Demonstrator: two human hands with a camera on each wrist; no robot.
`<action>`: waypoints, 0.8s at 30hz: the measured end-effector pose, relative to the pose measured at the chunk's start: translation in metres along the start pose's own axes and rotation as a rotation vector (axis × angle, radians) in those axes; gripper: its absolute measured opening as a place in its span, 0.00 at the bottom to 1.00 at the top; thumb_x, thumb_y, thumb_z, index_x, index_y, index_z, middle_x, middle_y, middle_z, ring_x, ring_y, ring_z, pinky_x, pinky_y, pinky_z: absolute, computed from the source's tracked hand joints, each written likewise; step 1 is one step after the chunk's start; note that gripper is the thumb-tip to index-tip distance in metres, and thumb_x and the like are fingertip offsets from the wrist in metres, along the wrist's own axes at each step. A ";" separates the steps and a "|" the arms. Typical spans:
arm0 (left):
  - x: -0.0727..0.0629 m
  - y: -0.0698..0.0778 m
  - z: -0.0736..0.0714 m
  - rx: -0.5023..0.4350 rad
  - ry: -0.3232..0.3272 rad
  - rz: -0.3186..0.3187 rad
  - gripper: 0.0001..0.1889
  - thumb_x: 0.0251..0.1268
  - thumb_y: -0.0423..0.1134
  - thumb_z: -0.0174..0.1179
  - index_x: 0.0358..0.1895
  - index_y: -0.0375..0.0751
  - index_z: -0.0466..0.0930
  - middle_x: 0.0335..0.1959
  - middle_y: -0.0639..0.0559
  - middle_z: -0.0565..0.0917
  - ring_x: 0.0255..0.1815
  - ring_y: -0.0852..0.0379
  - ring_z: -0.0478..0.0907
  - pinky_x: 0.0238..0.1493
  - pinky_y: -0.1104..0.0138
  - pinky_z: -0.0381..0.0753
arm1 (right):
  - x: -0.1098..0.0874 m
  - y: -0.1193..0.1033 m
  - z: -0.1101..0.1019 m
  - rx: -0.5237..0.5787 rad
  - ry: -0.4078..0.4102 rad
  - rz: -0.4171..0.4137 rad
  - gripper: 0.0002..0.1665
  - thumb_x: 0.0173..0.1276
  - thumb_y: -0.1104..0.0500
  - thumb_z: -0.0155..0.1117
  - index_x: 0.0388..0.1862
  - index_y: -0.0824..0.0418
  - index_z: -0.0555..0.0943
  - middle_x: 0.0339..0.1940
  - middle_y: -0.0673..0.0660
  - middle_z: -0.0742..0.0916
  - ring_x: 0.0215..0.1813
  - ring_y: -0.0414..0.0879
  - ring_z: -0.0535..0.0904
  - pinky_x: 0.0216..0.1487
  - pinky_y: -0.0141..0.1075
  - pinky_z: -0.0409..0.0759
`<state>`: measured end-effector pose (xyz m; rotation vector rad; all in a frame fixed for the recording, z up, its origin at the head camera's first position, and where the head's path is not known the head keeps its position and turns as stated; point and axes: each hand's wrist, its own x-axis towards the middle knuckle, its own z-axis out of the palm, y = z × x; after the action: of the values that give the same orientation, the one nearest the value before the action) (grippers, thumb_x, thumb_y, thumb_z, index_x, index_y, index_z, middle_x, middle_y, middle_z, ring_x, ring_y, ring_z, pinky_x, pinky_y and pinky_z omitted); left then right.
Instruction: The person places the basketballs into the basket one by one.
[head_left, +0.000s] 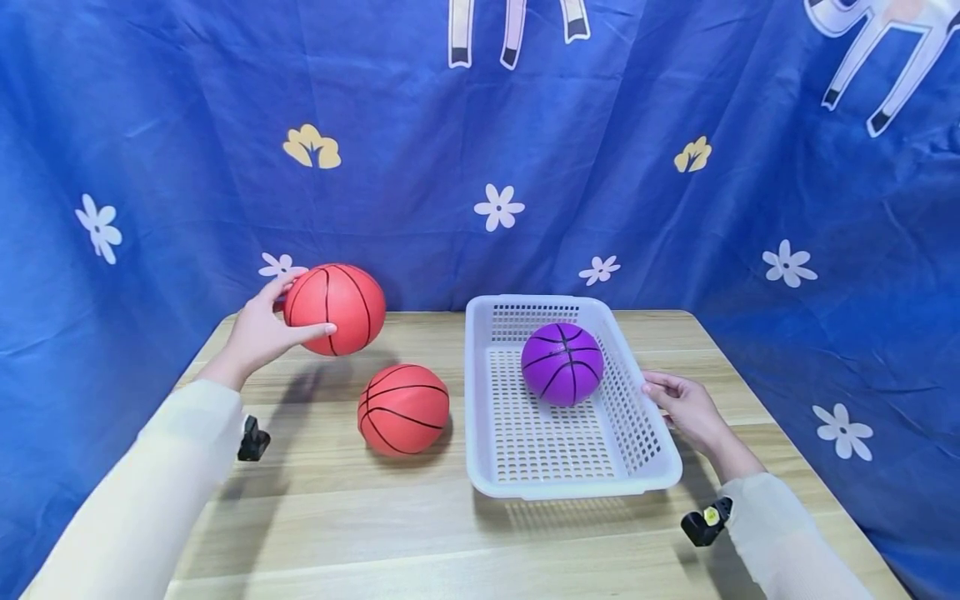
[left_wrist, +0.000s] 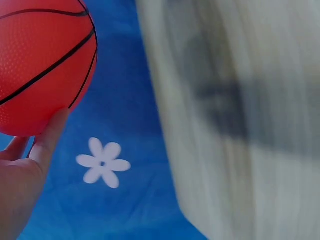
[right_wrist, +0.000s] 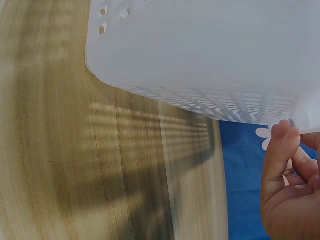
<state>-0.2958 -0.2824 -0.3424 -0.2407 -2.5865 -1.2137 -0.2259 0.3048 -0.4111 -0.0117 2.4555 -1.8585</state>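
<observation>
My left hand grips a red ball with black basketball lines, holding it above the far left of the table. In the left wrist view the thumb presses against the underside of this ball. A second red ball of the same kind sits on the table, nearer and to the right. My right hand pinches the right rim of a white plastic basket. In the right wrist view, thumb and fingers meet at that rim. A purple ball with black lines lies inside the basket.
The pale wooden table reaches back to a blue cloth printed with flowers and animal legs. This cloth also hangs along both sides. A small black device is strapped at my right wrist, another at the left.
</observation>
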 end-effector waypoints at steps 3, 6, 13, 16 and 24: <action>0.002 0.012 -0.003 0.004 -0.008 0.021 0.48 0.47 0.52 0.74 0.72 0.51 0.58 0.63 0.37 0.69 0.59 0.38 0.66 0.46 0.38 0.75 | 0.000 0.000 0.000 -0.003 0.003 0.003 0.28 0.73 0.57 0.55 0.65 0.74 0.67 0.50 0.64 0.83 0.38 0.43 0.83 0.35 0.37 0.83; 0.005 0.025 -0.004 0.007 -0.021 0.035 0.48 0.46 0.52 0.74 0.72 0.53 0.59 0.64 0.38 0.69 0.61 0.38 0.65 0.48 0.37 0.73 | 0.000 0.000 0.000 -0.006 0.005 0.005 0.28 0.73 0.57 0.55 0.65 0.73 0.67 0.50 0.64 0.83 0.38 0.43 0.83 0.35 0.37 0.83; 0.006 0.056 0.006 -0.051 -0.066 0.078 0.47 0.44 0.48 0.76 0.71 0.53 0.61 0.63 0.41 0.69 0.62 0.41 0.65 0.51 0.40 0.72 | -0.001 -0.001 0.001 -0.007 0.006 0.005 0.28 0.73 0.58 0.55 0.65 0.73 0.67 0.49 0.63 0.83 0.37 0.42 0.83 0.34 0.37 0.83; 0.004 0.070 0.014 -0.094 -0.096 0.103 0.45 0.44 0.45 0.76 0.70 0.54 0.63 0.62 0.43 0.70 0.61 0.43 0.66 0.52 0.43 0.74 | -0.001 -0.001 0.001 -0.008 0.008 0.003 0.28 0.73 0.58 0.55 0.65 0.73 0.67 0.49 0.63 0.84 0.37 0.42 0.83 0.34 0.37 0.83; -0.003 0.100 0.048 -0.169 -0.157 0.197 0.43 0.41 0.41 0.78 0.66 0.56 0.67 0.60 0.46 0.74 0.58 0.47 0.71 0.49 0.49 0.78 | -0.001 -0.001 0.001 -0.011 0.013 0.004 0.28 0.73 0.57 0.55 0.65 0.73 0.67 0.50 0.64 0.83 0.38 0.42 0.83 0.35 0.37 0.83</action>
<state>-0.2756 -0.1819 -0.3001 -0.6335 -2.5156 -1.3888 -0.2251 0.3036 -0.4107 0.0049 2.4729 -1.8492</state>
